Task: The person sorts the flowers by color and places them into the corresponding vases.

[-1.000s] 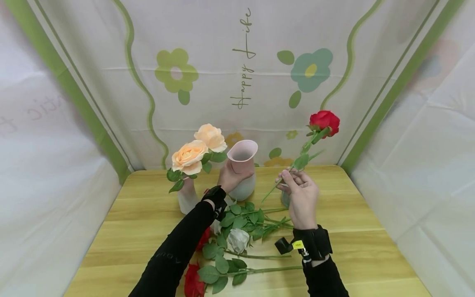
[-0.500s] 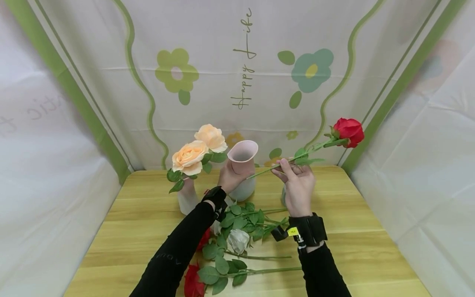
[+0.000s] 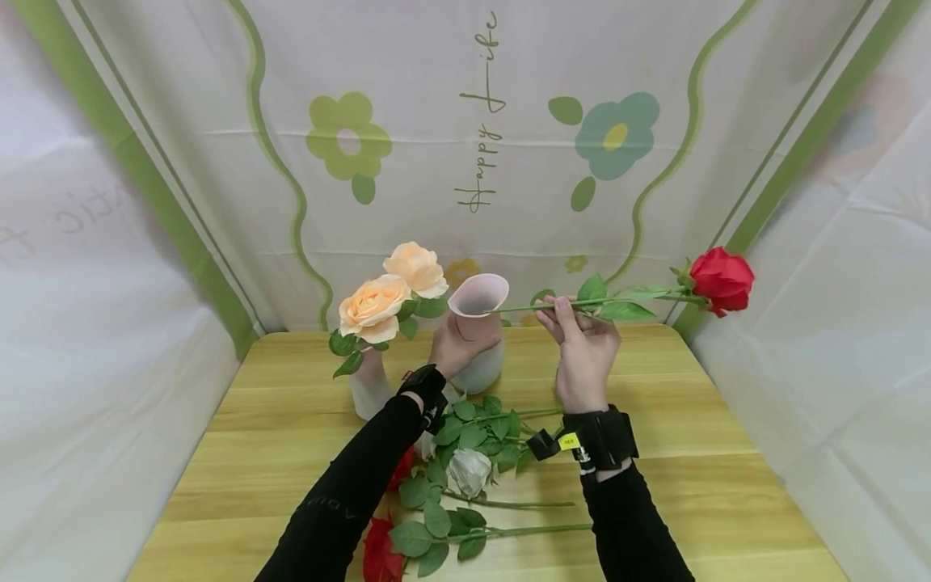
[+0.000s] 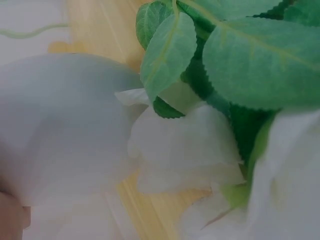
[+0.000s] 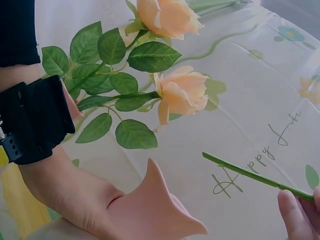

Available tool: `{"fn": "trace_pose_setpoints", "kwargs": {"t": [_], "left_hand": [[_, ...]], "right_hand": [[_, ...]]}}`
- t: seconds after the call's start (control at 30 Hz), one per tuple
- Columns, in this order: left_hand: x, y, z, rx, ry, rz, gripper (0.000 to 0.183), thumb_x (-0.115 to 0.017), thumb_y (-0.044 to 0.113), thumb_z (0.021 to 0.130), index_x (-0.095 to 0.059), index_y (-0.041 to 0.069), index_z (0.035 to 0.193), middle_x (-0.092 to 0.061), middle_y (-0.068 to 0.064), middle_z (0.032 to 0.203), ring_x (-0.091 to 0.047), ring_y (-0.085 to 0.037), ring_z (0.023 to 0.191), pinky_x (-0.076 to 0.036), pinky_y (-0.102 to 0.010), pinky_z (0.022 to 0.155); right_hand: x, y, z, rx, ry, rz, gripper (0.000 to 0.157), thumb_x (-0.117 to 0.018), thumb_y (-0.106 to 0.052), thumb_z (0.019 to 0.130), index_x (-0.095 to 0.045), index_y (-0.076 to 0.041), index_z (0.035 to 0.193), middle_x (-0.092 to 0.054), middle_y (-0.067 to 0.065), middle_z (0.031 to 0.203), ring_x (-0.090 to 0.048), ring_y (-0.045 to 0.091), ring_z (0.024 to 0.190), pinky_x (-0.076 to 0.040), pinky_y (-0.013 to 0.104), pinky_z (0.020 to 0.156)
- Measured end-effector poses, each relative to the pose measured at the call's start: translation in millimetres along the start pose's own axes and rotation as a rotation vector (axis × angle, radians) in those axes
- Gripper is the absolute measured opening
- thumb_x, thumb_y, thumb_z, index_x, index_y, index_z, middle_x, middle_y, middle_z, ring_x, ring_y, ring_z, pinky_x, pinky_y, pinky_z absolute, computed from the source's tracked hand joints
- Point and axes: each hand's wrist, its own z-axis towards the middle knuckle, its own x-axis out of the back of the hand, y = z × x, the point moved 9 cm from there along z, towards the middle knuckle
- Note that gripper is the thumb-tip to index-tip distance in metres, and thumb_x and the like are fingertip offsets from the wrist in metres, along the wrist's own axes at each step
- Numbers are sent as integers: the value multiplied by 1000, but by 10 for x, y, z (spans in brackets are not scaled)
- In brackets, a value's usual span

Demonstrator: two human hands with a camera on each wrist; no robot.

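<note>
My left hand (image 3: 456, 349) grips the neck of a pink-and-grey vase (image 3: 482, 373) standing at the back of the table. In my right hand (image 3: 591, 360), thumb and fingers pinch the green stem of a red rose (image 3: 722, 280). The rose lies nearly level, its bloom to the right. Its bare stem end appears in front of the vase's mouth in the head view; in the right wrist view the stem (image 5: 250, 175) is apart from the pink rim (image 5: 172, 207). A white rose (image 4: 185, 145) lies by the vase's base (image 4: 70, 120) in the left wrist view.
Left of my left hand, a second vase (image 3: 369, 388) holds two peach roses (image 3: 374, 309). Red and white roses lie on the wooden table (image 3: 691, 453), including a white one (image 3: 469, 472) and a red one (image 3: 381, 550). A printed cloth (image 3: 422, 48) hangs behind.
The red rose has swung from tilted up to nearly level, its bloom moving right and its stem end moving left and up to the vase's mouth. My left hand stays on the vase.
</note>
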Motion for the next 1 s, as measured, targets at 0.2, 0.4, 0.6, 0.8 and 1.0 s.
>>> {"fn": "trace_pose_setpoints", "kwargs": {"t": [0.2,0.4,0.6,0.8,1.0], "left_hand": [[-34,-324,98,-3,9,19,86,-85,30,80,-36,19,150,-50,-6,138,-50,-22,124,-44,-39,101],[-16,-298,77,33,6,29,86,-86,32,78,-38,23,148,-52,-3,135,-52,-19,121,-45,-36,100],[-15,-285,76,50,2,45,87,-86,29,78,-36,21,149,-51,-3,137,-51,-17,123,-45,-34,100],[-9,-303,84,59,5,42,85,-86,26,79,-37,18,148,-52,-4,137,-53,-18,121,-46,-35,98],[0,-244,63,75,3,38,82,-85,24,80,-39,16,147,-54,-6,133,-55,-19,116,-48,-35,95]], "right_hand": [[-29,12,22,25,10,-39,23,-65,0,93,-56,17,106,-60,35,108,-61,46,104,-52,47,90],[-192,28,-6,45,-83,-147,18,-58,4,97,-54,8,114,-49,37,116,-61,38,108,-49,50,94],[-238,278,79,106,-168,-276,25,-67,-10,95,-60,4,114,-57,27,108,-64,38,98,-53,48,91],[-381,497,140,221,-342,-510,29,-69,-25,95,-65,-2,113,-65,13,102,-67,26,89,-57,37,82],[-679,340,65,369,-438,-887,17,-70,-12,94,-70,0,106,-69,11,87,-64,22,78,-51,31,76]]}}
